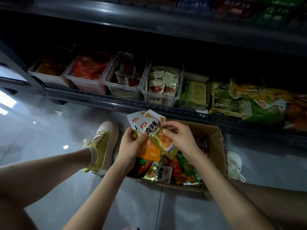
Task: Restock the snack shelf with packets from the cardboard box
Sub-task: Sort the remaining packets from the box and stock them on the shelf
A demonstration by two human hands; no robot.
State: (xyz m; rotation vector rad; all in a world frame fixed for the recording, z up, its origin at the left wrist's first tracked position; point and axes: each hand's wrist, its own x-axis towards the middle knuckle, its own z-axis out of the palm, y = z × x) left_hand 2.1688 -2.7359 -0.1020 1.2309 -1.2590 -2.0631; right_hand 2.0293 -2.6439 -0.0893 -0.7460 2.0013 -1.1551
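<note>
Together, left hand and right hand pinch fanned packets above the box

Glossy foil packets, matt brown cardboard box, clear plastic bins (smooth-walled), polished floor tiles.

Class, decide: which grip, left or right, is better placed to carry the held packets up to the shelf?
Probably the left. The left grip holds the packets from below, thumb across their front; the right grip only pinches the front one's edge. The shelf lies ahead of both.
</note>
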